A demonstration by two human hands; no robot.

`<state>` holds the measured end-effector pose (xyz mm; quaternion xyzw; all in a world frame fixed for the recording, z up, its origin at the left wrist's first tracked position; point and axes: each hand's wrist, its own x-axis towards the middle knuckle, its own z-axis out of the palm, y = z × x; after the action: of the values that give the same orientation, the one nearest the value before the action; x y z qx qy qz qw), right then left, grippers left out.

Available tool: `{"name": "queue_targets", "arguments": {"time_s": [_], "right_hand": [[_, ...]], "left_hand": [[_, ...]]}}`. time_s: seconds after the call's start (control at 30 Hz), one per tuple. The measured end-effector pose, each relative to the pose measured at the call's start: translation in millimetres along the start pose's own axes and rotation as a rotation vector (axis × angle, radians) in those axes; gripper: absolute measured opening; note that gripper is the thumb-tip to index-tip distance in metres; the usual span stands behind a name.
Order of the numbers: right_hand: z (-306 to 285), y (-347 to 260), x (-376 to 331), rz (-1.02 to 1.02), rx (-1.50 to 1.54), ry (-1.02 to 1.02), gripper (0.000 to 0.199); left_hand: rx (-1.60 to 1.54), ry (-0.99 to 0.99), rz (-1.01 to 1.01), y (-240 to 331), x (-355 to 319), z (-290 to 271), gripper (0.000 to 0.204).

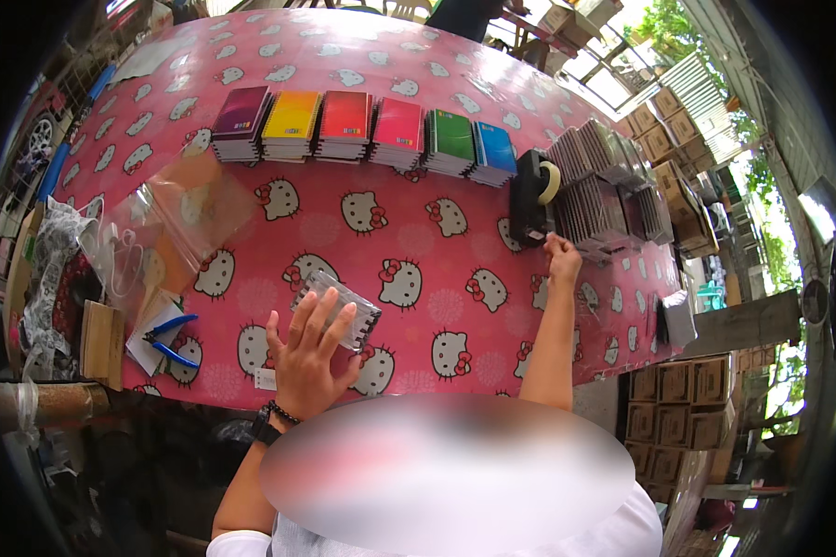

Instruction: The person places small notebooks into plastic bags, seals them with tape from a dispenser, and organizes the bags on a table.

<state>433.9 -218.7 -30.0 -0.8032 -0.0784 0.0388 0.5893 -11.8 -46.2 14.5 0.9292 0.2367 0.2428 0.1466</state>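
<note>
My left hand (312,357) lies with fingers spread over a clear-wrapped pack of small spiral notebooks (357,320), pressing it on the table near the front edge. The pack's black coil edge shows on its right side. Farther right, my right hand (563,258) is closed in a pinch at the front end of a black tape dispenser (527,209). Its fingertips are on the tape's end, though the strip itself is hard to see. A pale tape roll (550,182) sits in the dispenser.
Notebook stacks in purple (241,113), yellow (291,116), red, pink, green and blue (494,147) form a row across the pink table (409,241). Wrapped packs (590,209) are piled behind the dispenser. Blue-handled pliers (170,340) and plastic bags (172,223) lie left. Cartons (678,390) stand right.
</note>
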Motion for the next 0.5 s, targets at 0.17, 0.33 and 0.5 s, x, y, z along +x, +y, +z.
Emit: {"name": "queue_targets", "arguments": {"time_s": [0.17,0.33,0.5], "right_hand": [[10,19,0,0.557,0.404,-0.509,0.02],[120,-97,-122,0.145,0.344,-1.345,0.017],[168,-182,-182,-0.497,-0.306,-1.681,0.034]], "left_hand": [[-0.045,-0.008,0.017,3,2,0,0.069],[-0.038,-0.041,-0.022,1,1,-3,0.069],[-0.039,-0.071,-0.054,0,2,-5,0.074]]}}
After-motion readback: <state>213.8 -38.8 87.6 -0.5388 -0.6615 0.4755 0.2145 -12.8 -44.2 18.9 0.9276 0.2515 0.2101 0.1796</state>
